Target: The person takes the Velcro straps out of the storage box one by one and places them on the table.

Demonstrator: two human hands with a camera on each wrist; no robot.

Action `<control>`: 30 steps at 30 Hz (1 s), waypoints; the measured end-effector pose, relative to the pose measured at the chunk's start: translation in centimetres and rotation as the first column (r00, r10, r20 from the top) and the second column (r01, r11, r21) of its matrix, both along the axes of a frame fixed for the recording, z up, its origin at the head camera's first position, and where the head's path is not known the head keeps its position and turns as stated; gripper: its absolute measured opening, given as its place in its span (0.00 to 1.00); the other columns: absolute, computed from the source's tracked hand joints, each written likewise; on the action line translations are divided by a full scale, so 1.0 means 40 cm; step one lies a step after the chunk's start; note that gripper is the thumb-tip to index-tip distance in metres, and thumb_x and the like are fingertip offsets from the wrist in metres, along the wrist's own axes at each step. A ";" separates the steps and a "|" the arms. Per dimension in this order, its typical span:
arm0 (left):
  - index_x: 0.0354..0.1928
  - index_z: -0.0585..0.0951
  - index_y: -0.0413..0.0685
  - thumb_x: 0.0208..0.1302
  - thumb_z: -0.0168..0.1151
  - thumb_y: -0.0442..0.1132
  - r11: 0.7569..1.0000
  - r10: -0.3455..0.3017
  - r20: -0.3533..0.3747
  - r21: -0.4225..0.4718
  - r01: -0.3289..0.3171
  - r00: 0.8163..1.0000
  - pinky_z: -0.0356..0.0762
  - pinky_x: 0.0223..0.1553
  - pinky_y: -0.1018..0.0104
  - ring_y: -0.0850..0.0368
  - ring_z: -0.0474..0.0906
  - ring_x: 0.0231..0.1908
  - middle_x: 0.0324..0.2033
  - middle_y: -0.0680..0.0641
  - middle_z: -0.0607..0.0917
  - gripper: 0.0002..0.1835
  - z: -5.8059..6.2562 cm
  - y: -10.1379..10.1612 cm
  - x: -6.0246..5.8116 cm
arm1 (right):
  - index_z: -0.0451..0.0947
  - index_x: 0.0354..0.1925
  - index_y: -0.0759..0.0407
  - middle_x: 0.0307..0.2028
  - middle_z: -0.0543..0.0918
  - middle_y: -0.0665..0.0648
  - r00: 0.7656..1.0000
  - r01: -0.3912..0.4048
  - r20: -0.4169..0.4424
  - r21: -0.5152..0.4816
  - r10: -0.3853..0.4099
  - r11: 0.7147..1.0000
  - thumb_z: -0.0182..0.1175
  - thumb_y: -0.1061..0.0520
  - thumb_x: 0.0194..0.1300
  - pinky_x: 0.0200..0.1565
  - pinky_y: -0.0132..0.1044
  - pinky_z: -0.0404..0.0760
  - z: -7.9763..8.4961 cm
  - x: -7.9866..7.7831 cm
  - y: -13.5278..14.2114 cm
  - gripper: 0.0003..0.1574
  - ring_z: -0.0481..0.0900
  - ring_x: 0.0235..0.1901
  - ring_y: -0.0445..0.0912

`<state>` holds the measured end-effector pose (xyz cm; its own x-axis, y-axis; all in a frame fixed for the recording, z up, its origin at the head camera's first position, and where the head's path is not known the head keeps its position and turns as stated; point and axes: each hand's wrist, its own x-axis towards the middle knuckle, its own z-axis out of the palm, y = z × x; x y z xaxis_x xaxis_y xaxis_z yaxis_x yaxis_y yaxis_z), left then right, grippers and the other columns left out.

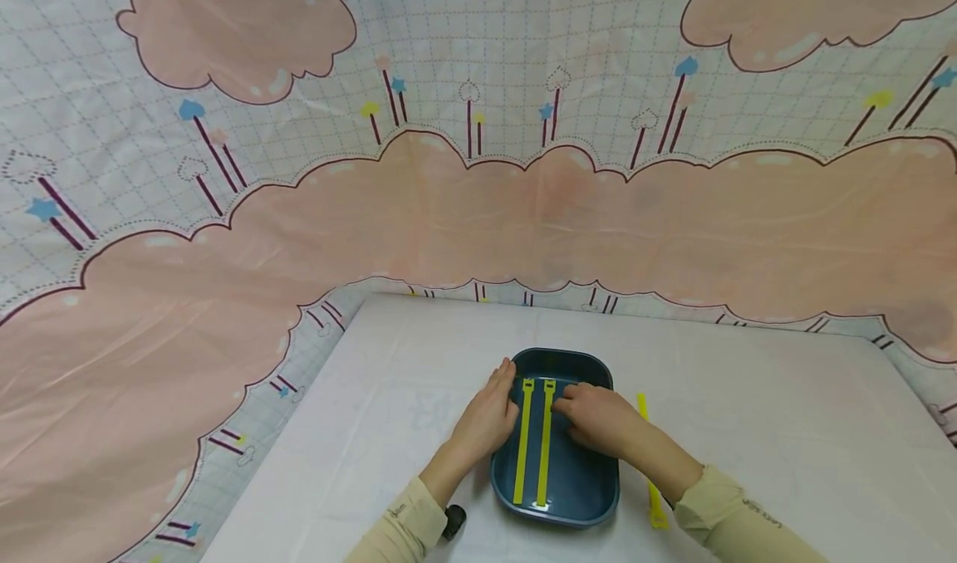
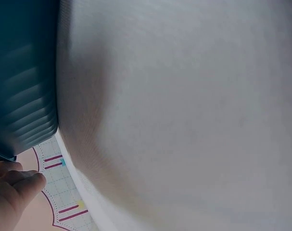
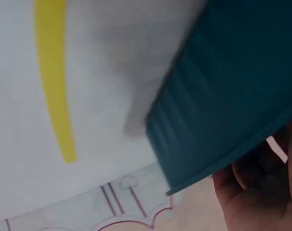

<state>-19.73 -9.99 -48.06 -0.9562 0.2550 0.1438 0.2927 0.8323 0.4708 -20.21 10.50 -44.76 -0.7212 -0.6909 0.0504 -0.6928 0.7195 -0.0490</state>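
A dark teal rectangular tray (image 1: 576,488) stands on the white table, with two yellow cable straps lying lengthwise in its left half. The left strap (image 1: 523,443) and the right strap (image 1: 544,447) run nearly parallel, their slotted heads at the far end. My left hand (image 1: 489,409) rests along the tray's left rim with its fingers extended. Over the tray's inside, my right hand (image 1: 598,418) has bent fingers; its fingertips reach the right strap's edge near the head. No grip on that strap shows. The right wrist view shows the right fingers (image 3: 227,187) beyond the tray's rim.
Another yellow strap (image 1: 656,505) lies on the table right of the tray, partly covered by the right forearm. Beside the left sleeve sits a small black object (image 1: 453,520). A patterned cloth (image 1: 478,214) hangs behind the white table (image 1: 785,430).
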 end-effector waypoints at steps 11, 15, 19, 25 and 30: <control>0.70 0.63 0.33 0.68 0.52 0.33 1.000 -0.024 -0.039 0.013 0.025 0.999 0.65 0.66 0.50 0.41 0.63 0.68 0.70 0.36 0.63 0.30 -0.006 -0.005 -0.001 | 0.86 0.48 0.45 0.39 0.84 0.52 0.993 -0.093 -0.046 0.207 0.105 0.974 0.67 0.55 0.62 0.41 0.38 0.83 -0.044 0.009 -0.054 0.15 0.79 0.37 0.45; 0.70 0.63 0.32 0.67 0.52 0.32 0.999 -0.032 -0.054 0.012 0.033 0.998 0.66 0.65 0.49 0.40 0.64 0.67 0.70 0.36 0.64 0.29 -0.006 -0.006 -0.001 | 0.86 0.45 0.48 0.39 0.85 0.52 0.990 -0.095 -0.086 0.201 0.114 0.975 0.68 0.54 0.61 0.42 0.39 0.83 -0.051 0.008 -0.052 0.12 0.80 0.37 0.45; 0.70 0.64 0.31 0.67 0.52 0.32 0.999 -0.041 -0.072 0.012 0.042 0.997 0.66 0.64 0.49 0.40 0.65 0.67 0.70 0.35 0.64 0.29 -0.004 -0.007 -0.001 | 0.87 0.41 0.49 0.35 0.83 0.51 0.985 -0.104 -0.113 0.228 0.132 0.968 0.69 0.55 0.59 0.40 0.37 0.83 -0.045 0.013 -0.045 0.09 0.79 0.35 0.44; 0.70 0.63 0.32 0.67 0.51 0.33 0.999 -0.035 -0.057 0.015 0.036 0.998 0.66 0.65 0.49 0.40 0.64 0.67 0.70 0.35 0.63 0.29 -0.006 -0.008 0.000 | 0.86 0.38 0.49 0.31 0.82 0.49 0.981 -0.136 -0.096 0.280 0.169 0.950 0.70 0.56 0.58 0.36 0.34 0.81 -0.035 0.021 -0.035 0.08 0.76 0.31 0.43; 0.70 0.63 0.31 0.66 0.51 0.32 0.999 -0.037 -0.057 0.017 0.038 0.998 0.66 0.64 0.48 0.40 0.64 0.67 0.70 0.35 0.63 0.30 -0.010 -0.010 0.001 | 0.86 0.39 0.48 0.32 0.82 0.49 0.978 -0.161 -0.080 0.310 0.194 0.937 0.70 0.56 0.58 0.35 0.33 0.79 -0.029 0.026 -0.029 0.08 0.75 0.31 0.42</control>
<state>-19.69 -10.37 -48.46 -0.9363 0.2875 0.2019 0.3501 0.8119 0.4671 -19.16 9.33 -45.92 -0.5873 -0.8020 -0.1088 -0.7995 0.5540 0.2320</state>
